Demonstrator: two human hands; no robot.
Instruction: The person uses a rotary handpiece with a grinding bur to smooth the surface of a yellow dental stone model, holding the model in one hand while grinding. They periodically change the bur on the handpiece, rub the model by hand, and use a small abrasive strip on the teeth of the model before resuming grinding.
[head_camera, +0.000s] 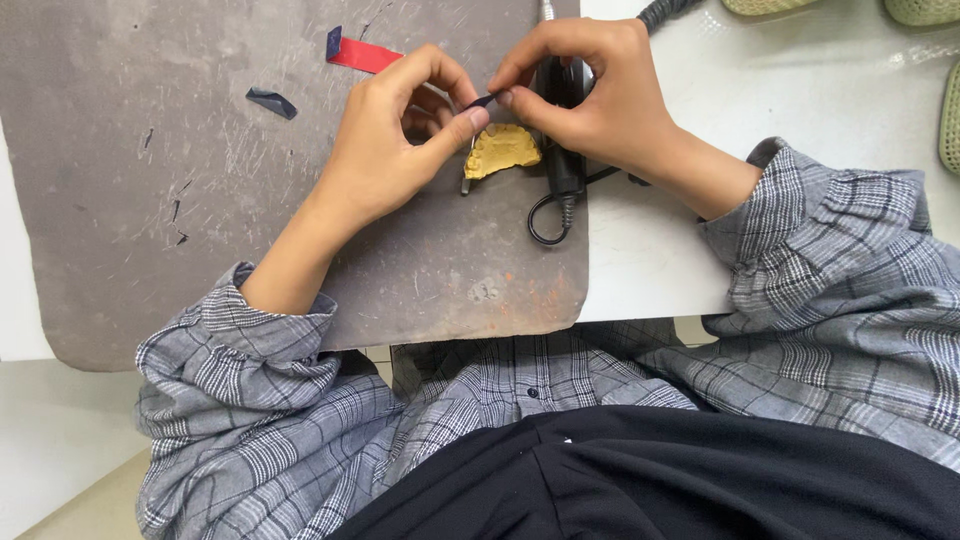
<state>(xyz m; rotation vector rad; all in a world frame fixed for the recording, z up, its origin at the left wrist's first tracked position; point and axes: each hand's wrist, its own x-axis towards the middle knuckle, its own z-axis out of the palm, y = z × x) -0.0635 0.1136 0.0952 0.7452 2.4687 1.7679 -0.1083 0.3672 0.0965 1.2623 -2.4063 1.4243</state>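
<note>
Both hands meet in the upper middle of the frame, pinching one small dark strip (487, 99) between them. The left hand (400, 130) has its thumb and forefinger closed on the strip's left end, the other fingers curled under. The right hand (590, 95) nips the right end with its fingertips, its palm arched over a black handheld tool (563, 150) that lies on the counter (800, 90).

Just below the strip, under the gap between the hands, a yellow dental cast (503, 150) rests on a worn grey mat (150, 200), close to the mat's right edge. A thin metal instrument (466, 178) lies against the cast's left side. The black tool's cord loops (545, 215) at the mat's edge, below the right hand.

Toward the upper left of the mat lie a red strip (362, 55) with a dark end and, a little lower left, a small dark scrap (271, 101). Grey checked sleeves (840, 270) cover both forearms in the lower frame.
</note>
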